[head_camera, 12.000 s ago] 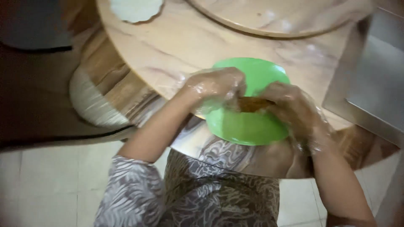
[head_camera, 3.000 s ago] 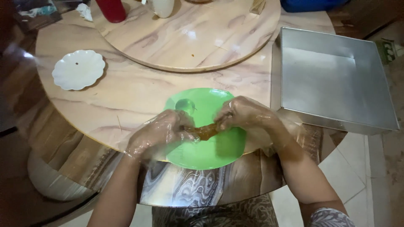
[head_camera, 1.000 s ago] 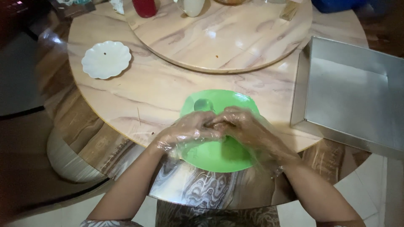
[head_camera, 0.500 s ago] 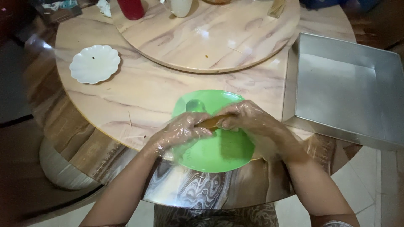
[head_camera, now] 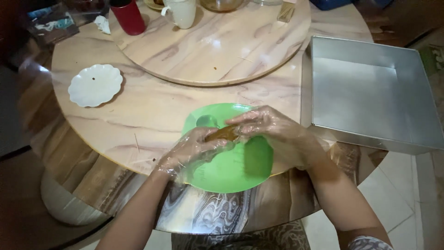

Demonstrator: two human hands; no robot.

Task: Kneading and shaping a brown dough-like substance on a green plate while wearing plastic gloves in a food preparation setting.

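Brown lump (head_camera: 222,134), seemingly between both hands

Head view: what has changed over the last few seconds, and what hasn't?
Little. Both gloved hands, left hand and right hand, keep hold of the same brown lump over the green plate, their fingers only shifting around it. Nothing was let go. The white dish and metal pan stay put on the table; only the camera shifted.

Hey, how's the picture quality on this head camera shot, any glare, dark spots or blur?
Head view: mostly sharp; glare patches on the raised round wooden turntable and the marbled table; left edge and floor fall into deep shadow; clear gloves on the left hand and right hand glint; the brown piece between them is partly hidden; metal tray evenly lit.
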